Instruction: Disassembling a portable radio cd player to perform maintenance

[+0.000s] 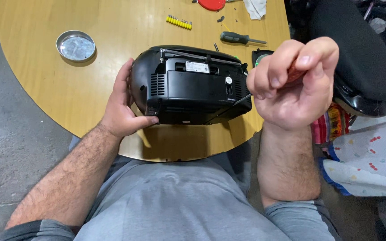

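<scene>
Screwdriver working at the back of a black portable stereo (190,85)

Left hand (123,105) is gripping the stereo's end; right hand (293,85) is clenching a red-handled screwdriver (246,97), whose tilted tip risks slipping and scratching the casing.

Single view, head-worn camera. It looked steeply down over the person's chest, close above the round wooden worktop (45,85).

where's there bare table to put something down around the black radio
Bare wood lies left of the radio, between the left hand and the metal dish, and along the table edge below the dish. It is crowded behind the radio: yellow bits, black screwdriver, red lid.
</scene>
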